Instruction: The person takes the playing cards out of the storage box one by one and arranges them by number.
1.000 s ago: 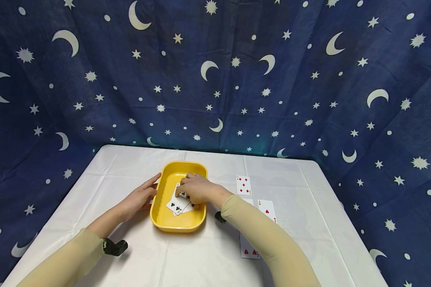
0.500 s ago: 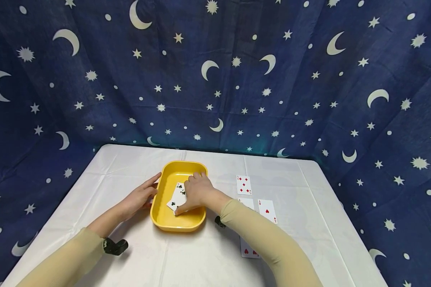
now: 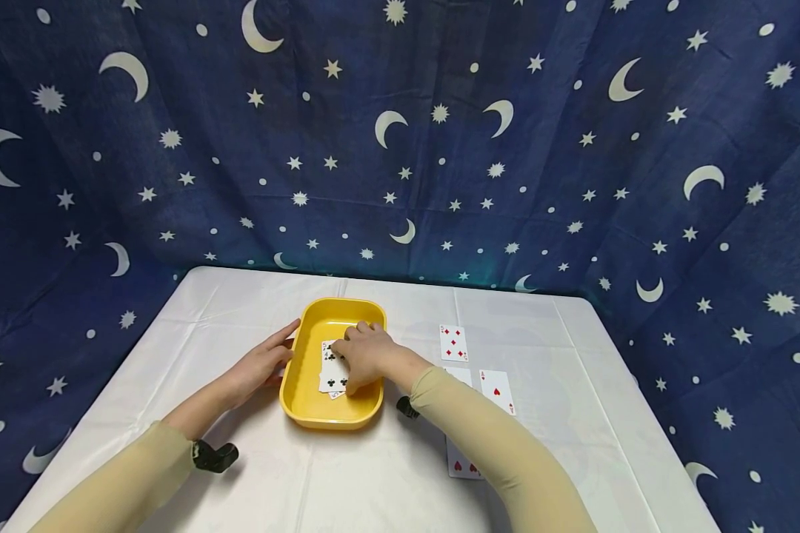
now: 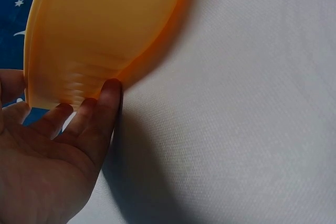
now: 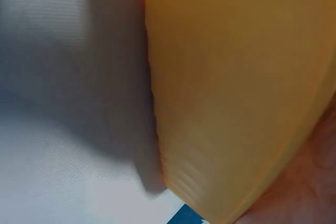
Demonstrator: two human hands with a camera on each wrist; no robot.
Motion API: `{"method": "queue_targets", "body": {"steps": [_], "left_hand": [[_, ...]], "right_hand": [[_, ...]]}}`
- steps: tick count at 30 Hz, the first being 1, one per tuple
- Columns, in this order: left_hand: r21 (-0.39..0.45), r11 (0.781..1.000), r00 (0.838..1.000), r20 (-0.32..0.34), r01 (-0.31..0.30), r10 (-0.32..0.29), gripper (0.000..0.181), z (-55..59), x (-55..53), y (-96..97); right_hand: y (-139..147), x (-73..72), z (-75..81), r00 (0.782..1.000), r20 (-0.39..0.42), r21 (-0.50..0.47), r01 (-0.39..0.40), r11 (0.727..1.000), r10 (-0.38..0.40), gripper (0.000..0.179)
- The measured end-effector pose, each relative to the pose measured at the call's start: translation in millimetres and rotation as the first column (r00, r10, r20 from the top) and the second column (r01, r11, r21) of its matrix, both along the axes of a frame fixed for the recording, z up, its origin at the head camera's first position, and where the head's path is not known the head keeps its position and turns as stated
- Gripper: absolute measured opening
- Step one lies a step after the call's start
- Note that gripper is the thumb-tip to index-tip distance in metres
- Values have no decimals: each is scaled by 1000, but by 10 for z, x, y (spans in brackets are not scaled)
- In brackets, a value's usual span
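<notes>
A yellow tray [image 3: 298,403] stands on the white table, with a small stack of playing cards [image 3: 331,374] inside, club pips showing. My right hand [image 3: 368,355] reaches over the tray's right rim and holds the stack at its right side, thumb near the lower edge and a finger near the upper edge. It covers part of the cards. My left hand [image 3: 260,370] rests against the tray's left side. In the left wrist view, the left hand's fingertips [image 4: 110,88] touch the tray's outer wall [image 4: 105,24]. The right wrist view shows mostly the tray wall [image 5: 231,87].
Right of the tray lie a five of diamonds [image 3: 453,343] and an ace of hearts [image 3: 496,390]. Another card [image 3: 458,374] and a hearts card [image 3: 463,466] are partly hidden by the right sleeve [image 3: 500,451]. A dark blue curtain [image 3: 400,148] hangs behind the table.
The right hand's fingers have shifted over the cards. The cards, fanned out earlier, now lie straighter and closer together. The left hand and the tray have stayed in place.
</notes>
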State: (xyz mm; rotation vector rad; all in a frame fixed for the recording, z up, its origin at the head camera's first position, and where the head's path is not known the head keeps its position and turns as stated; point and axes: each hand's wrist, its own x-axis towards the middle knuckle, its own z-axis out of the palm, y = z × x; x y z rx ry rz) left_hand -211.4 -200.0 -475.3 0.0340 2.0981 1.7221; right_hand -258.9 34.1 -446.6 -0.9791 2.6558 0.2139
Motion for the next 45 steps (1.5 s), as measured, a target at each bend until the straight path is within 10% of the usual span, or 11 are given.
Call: {"method": "queue_targets", "body": {"steps": [45], "left_hand": [[21,1000,1000,-2,-12,12,69,-19,-5,4]], "right_hand": [[21,0,4,998,12,-66,56,996,-55,74]]}}
